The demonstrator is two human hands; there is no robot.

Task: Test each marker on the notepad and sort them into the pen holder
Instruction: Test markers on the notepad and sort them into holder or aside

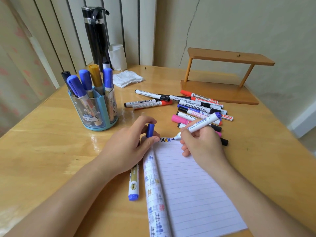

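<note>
The white lined notepad (191,185) lies open on the glossy wooden surface (51,142). At its top edge the left hand (126,151) pinches a blue plastic cap (150,130). The right hand (201,144) has its grip closed round a white blue-ended marker (203,123), tip seemingly touching the paper. Beyond lie loose markers (196,106); far left stands a translucent blue pen holder (95,110).

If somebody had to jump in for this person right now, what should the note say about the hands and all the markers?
Right hand: grips an uncapped blue marker, tip at the notepad's top line, beside blue scribbles.
Left hand: pinches the blue cap at the notepad's top left corner.
Done: several capped markers stand in the pen holder.
Left: probably recap this one and sort it, then handle the marker pile behind the notepad and the lone marker lying to its left.
</note>
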